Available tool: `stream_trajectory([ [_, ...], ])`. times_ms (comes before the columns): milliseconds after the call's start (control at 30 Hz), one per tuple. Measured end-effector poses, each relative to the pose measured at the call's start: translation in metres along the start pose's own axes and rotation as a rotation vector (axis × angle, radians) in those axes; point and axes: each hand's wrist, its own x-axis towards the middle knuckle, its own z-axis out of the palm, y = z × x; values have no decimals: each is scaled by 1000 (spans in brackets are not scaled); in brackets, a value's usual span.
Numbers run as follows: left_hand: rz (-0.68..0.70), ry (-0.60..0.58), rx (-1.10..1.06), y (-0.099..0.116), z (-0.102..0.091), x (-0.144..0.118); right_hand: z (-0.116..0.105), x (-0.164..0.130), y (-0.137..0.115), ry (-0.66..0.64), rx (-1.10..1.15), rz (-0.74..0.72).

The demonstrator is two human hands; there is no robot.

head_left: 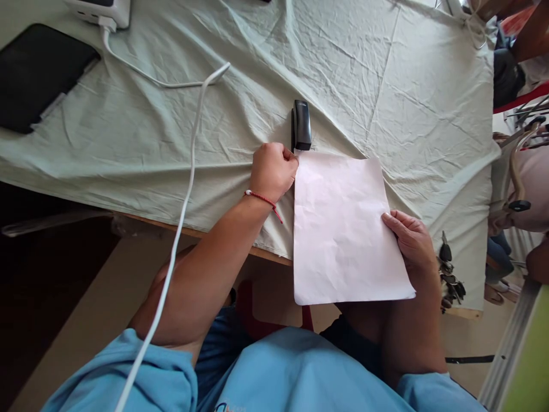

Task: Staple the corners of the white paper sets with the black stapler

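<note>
**Paper held at the desk edge beside a black stapler**

While no brand or readable writing shows on anything in view, the sheet of paper (343, 229) itself is blank, pale pink-white and lightly creased. It lies half on the desk (386, 86), which is covered by a wrinkled pale green cloth, and its near half juts out past the desk's front edge over the person's lap.

The left hand (273, 170) is curled into a loose fist at the paper's far left corner, fingers closed and seemingly pinching that corner, though the grip itself is hidden. The right hand (410, 243) holds the paper's right edge, fingers flat on top and thumb beneath.

Just beyond the paper's far left corner stands a black stapler (301, 125), touching or almost touching the corner. Beyond the paper and to its right the cloth lies open. Left of the paper a white cable (189, 171) runs across the cloth and over the desk edge, up to a white charger (100, 10) at the far left corner; beside that lies a dark tablet (38, 74). Right of the paper, a bunch of keys (450, 274) hangs at the desk's front edge, just beside the right hand.
</note>
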Motion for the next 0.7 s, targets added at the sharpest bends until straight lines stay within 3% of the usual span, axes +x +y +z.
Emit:
stream_trajectory([
  [233,-1,109,96,19,-7,-17,0,9,10,-3,7,-51],
  [433,286,187,342,21,-17,-32,0,10,11,-15,-5,-64],
  [533,363,167,365,13,-19,-33,-1,12,12,-29,-8,-56],
  [700,344,92,404,10,-19,-35,-4,16,17,-26,29,-80],
])
